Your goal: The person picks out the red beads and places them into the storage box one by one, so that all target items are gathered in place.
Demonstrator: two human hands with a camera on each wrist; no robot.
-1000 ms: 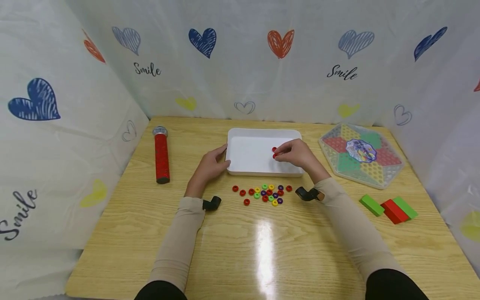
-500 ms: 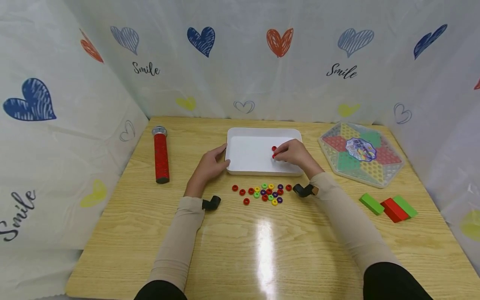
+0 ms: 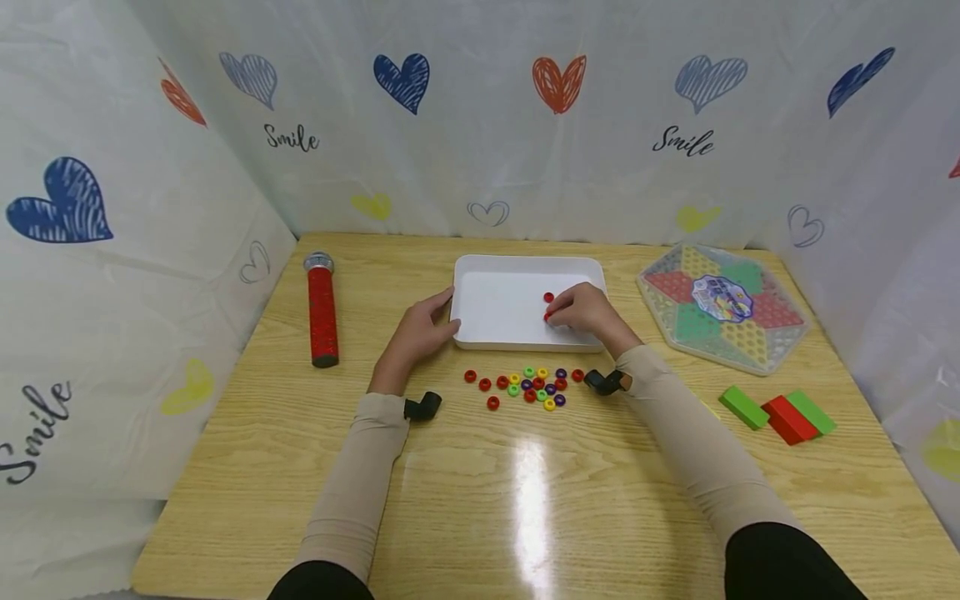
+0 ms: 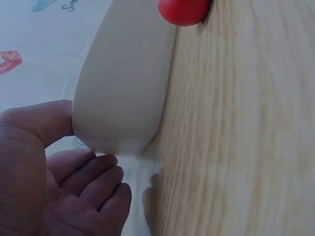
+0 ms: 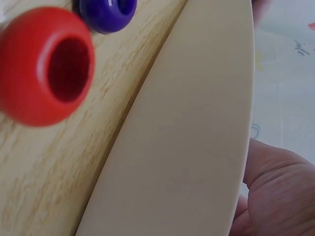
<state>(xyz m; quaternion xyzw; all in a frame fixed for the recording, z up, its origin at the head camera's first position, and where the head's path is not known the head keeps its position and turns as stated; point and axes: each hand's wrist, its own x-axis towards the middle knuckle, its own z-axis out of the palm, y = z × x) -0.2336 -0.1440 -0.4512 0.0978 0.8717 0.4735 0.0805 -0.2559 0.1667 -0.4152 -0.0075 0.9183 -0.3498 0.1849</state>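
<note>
In the head view a shallow white tray (image 3: pixel 498 292) lies on the wooden table. My left hand (image 3: pixel 420 335) holds its left end, thumb at the rim and fingers against the outer wall; the left wrist view has this same hand (image 4: pixel 74 182) at the tray's corner. Over the tray's right half, my right hand (image 3: pixel 587 310) pinches a red ring-shaped bead (image 3: pixel 547 317) low at the tray floor. Another red bead (image 3: pixel 548 297) lies in the tray just beyond the fingertips. From the right wrist, the tray wall (image 5: pixel 182 118) hides most of the right hand's fingers.
Several red, green, yellow and purple beads (image 3: pixel 529 396) are scattered before the tray. A red cylinder with a silver end (image 3: pixel 322 312) stands out at left. On the right lie a hexagonal Chinese checkers box (image 3: pixel 720 312) and green (image 3: pixel 744 408) and red (image 3: pixel 789 420) blocks.
My right hand has shifted slightly, lowering its red bead a little nearer the tray's front, farther from the other bead. The left hand keeps its hold.
</note>
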